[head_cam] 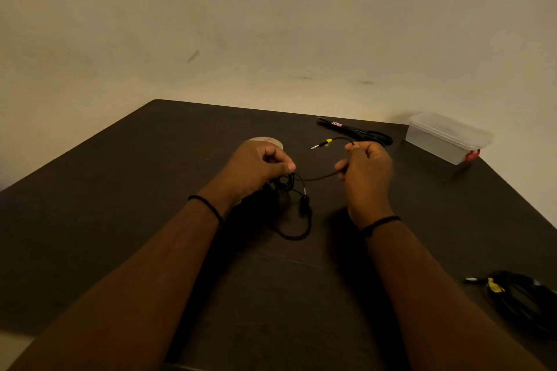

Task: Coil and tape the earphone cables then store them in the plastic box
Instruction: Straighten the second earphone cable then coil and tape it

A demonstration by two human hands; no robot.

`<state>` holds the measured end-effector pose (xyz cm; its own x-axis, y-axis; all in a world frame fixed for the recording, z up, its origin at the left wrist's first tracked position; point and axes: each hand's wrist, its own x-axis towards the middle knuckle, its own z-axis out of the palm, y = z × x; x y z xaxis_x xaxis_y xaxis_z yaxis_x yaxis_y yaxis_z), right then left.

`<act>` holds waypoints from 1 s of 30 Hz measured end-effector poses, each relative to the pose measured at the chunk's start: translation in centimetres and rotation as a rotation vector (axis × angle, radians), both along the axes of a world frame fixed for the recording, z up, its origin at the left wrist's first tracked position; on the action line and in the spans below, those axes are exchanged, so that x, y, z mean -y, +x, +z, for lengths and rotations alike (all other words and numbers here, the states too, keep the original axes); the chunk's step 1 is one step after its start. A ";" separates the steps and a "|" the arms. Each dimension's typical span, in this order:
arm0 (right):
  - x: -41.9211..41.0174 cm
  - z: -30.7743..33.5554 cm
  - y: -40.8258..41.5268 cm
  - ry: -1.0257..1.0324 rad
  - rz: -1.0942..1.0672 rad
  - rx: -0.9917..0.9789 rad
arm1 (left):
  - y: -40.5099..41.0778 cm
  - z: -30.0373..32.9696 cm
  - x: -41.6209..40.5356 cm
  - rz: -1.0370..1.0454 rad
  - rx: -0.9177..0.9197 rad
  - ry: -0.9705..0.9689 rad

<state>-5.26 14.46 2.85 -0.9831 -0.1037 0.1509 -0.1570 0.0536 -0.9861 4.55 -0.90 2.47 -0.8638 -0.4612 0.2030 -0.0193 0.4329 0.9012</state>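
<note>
Coil half-wound, plug end loose

Left hand pinches the earphone cable coil; right hand grips its free end. Slack could let loops spring apart beside the tape roll.

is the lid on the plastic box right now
Yes, the clear plastic box at the table's far right corner has its lid seated on top, with a red latch showing.

A dark table carries scissors, a plastic box, a tape roll and coiled cables.

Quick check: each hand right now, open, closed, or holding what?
Left hand: pinches the coiled part of the earphone cable.
Right hand: grips the same cable near its plug end.
</note>
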 end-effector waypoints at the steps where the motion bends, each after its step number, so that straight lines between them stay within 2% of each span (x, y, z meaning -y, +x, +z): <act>1: -0.3 -0.1 -0.3 0.178 -0.069 -0.060 | 0.0 0.0 0.1 0.016 -0.001 0.034; 4: -1.5 0.0 -0.7 0.627 -0.117 -0.190 | 0.2 0.1 0.3 0.111 -0.074 0.258; 7: -1.8 0.4 -0.4 0.899 -0.127 -0.286 | 0.3 0.4 0.7 0.171 -0.159 0.427; 8: -1.7 0.3 -0.3 0.897 -0.124 -0.350 | 0.3 0.5 0.8 0.180 -0.174 0.473; 10: -1.1 0.6 0.4 0.728 -0.028 -0.551 | 0.3 0.7 1.0 0.170 -0.191 0.553; 12: -0.3 0.8 1.7 0.560 0.181 -0.698 | 0.3 0.7 0.8 0.141 -0.202 0.589; 14: 0.5 0.3 2.8 0.570 0.371 -0.736 | 0.3 0.8 0.7 0.120 -0.219 0.623; 16: 1.0 -0.3 3.0 0.655 0.424 -0.716 | 0.2 0.8 0.8 0.099 -0.235 0.656; 18: 1.1 -0.7 2.7 0.646 0.397 -0.705 | 0.2 0.8 0.8 0.081 -0.236 0.656; 21: 0.8 -0.9 2.3 0.502 0.273 -0.683 | 0.3 0.8 0.8 0.065 -0.225 0.606; 23: 0.7 -0.8 2.1 0.420 0.229 -0.550 | 0.4 0.9 0.7 0.037 -0.225 0.572; 25: 0.7 -0.7 2.0 0.328 0.228 -0.426 | 0.4 1.0 0.6 -0.009 -0.240 0.559; 28: 0.8 -0.7 2.1 0.236 0.230 -0.399 | 0.6 1.1 0.3 -0.051 -0.250 0.489; 30: 0.9 -0.8 2.2 0.189 0.248 -0.379 | 0.6 1.2 0.1 -0.047 -0.253 0.373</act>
